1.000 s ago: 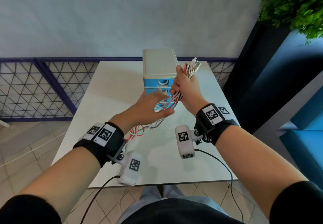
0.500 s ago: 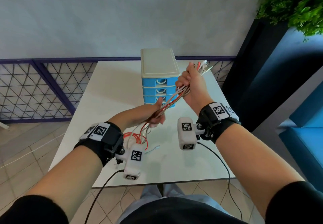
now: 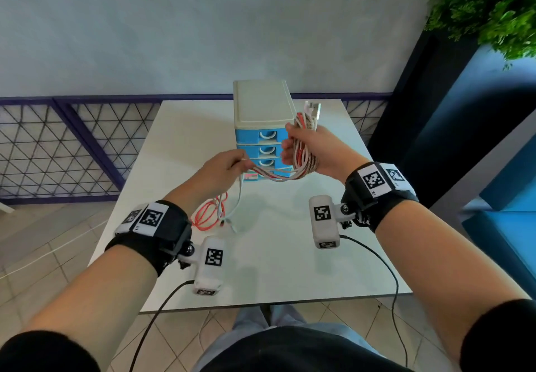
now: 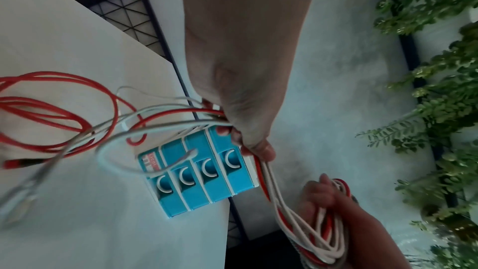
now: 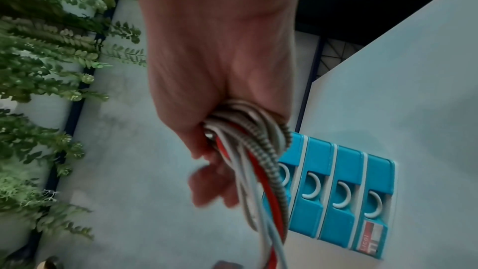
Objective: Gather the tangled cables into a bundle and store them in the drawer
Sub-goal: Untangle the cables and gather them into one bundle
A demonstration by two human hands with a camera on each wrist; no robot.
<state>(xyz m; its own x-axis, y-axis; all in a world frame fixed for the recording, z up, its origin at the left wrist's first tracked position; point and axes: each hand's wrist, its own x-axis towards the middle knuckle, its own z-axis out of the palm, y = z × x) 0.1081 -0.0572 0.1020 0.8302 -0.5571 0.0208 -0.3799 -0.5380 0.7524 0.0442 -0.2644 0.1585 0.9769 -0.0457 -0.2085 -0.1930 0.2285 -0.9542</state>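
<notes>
Above a white table (image 3: 278,255), the right hand (image 3: 316,151) grips looped red and white cables (image 3: 301,154), plugs poking above the fist, in front of a blue drawer unit (image 3: 262,139). The left hand (image 3: 223,168) pinches the trailing strands. Only the head view shows the unit's cream top; the left wrist view shows the loose red loops on the table and four closed drawers.

Red, white and grey-braided tangled cables (image 3: 301,154); small plastic drawer unit (image 3: 262,128) with blue fronts, cream top; white tabletop (image 3: 275,255); black-white checker-marked wristbands (image 3: 153,223).
</notes>
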